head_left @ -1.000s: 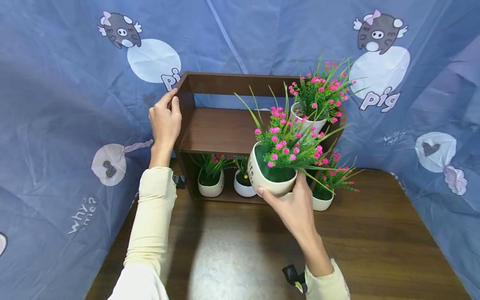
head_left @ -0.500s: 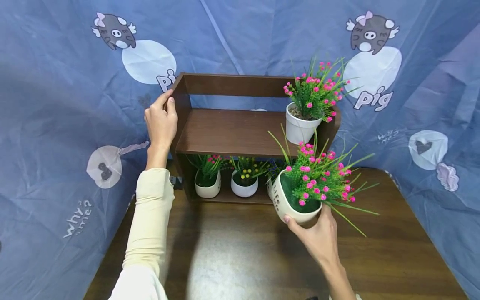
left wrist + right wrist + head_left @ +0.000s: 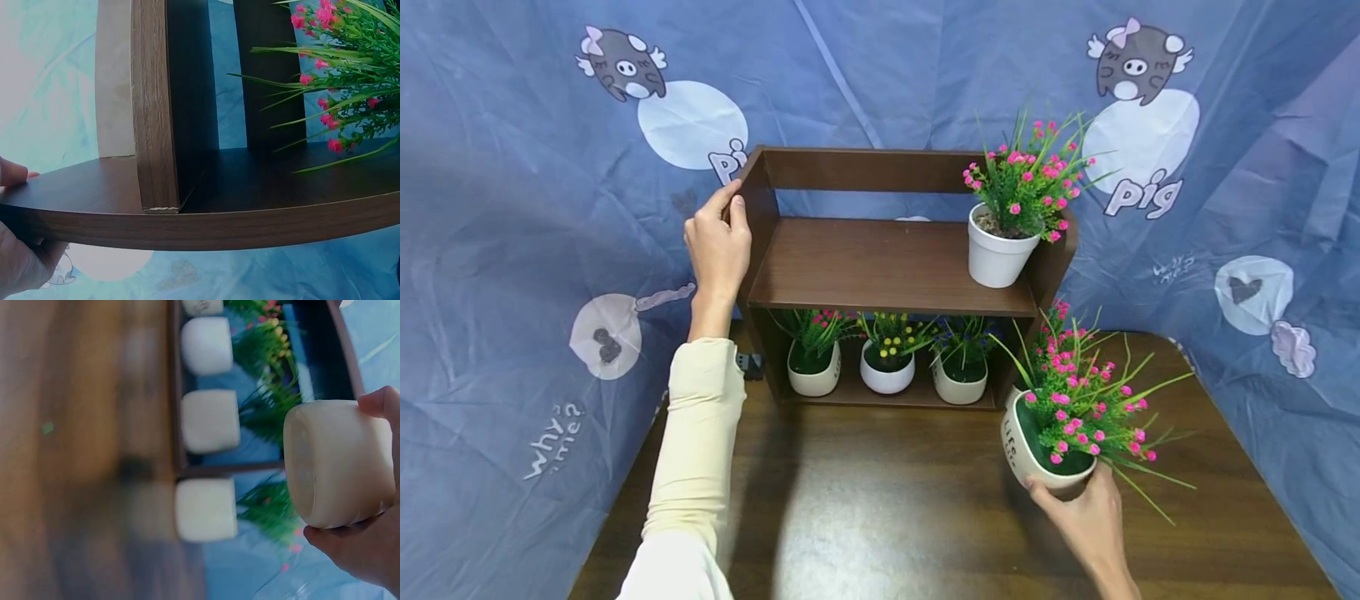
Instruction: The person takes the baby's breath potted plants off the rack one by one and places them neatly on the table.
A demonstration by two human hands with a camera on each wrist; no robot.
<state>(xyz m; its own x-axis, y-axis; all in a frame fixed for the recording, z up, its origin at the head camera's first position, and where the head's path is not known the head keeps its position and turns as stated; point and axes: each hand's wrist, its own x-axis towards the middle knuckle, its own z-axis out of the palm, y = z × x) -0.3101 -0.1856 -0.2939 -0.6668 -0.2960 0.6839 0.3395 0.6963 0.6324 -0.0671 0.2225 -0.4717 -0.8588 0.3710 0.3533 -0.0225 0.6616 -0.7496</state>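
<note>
My right hand grips a cream pot of pink flowers by its base, fingers on one side and thumb on the other. Its grassy leaves spread right, and the pot is tilted above the table. In the right wrist view the same cream pot shows its underside. My left hand holds the upper left side panel of a brown wooden shelf. The left wrist view shows fingers and thumb on both faces of that panel. A white pot with pink flowers stands at the right of the upper level.
On the lower level sit a pink-flowered pot, a yellow-flowered pot and a blue-flowered pot. Partly hidden behind the held pot, another pink-flowered plant stands right of the shelf. A blue printed cloth surrounds the wooden table.
My right hand has carried the pink-flowered pot right and toward me, away from the shelf front, uncovering the white pot and the blue-flowered plant. My left hand keeps its place on the panel.
</note>
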